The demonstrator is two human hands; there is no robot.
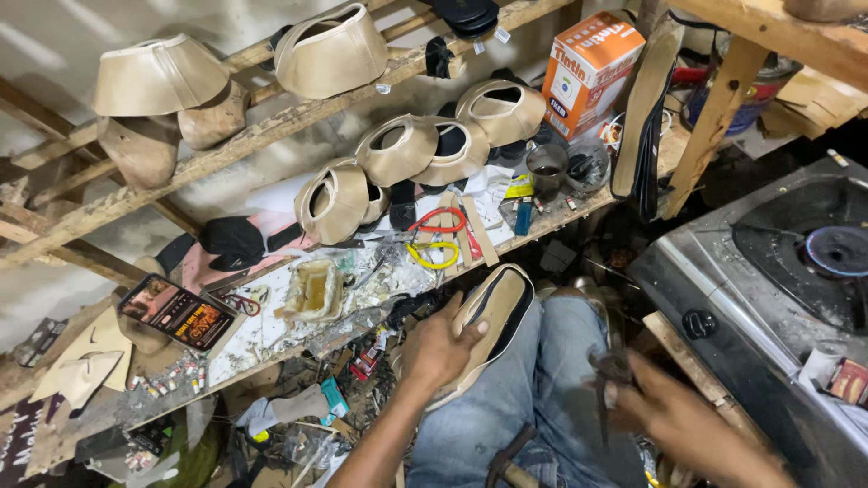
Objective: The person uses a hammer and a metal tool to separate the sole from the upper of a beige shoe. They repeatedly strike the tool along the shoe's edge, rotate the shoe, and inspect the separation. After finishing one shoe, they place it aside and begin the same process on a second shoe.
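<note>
My left hand [440, 346] grips a beige shoe on its last [493, 312], sole side up, resting on my knee in blue jeans. A black strip runs along the sole's edge. My right hand [674, 417] is blurred by motion at the lower right and holds a dark metal tool, pincers by the look [608, 375]. The tool is apart from the shoe, a hand's width to its right.
A workbench [271, 334] holds a glue tub [315, 291], a phone [178, 312], red and yellow scissors [436, 237] and several beige shoe uppers [398, 149]. An orange carton [588, 68] stands behind. A gas stove [796, 262] with a lit blue flame is on the right.
</note>
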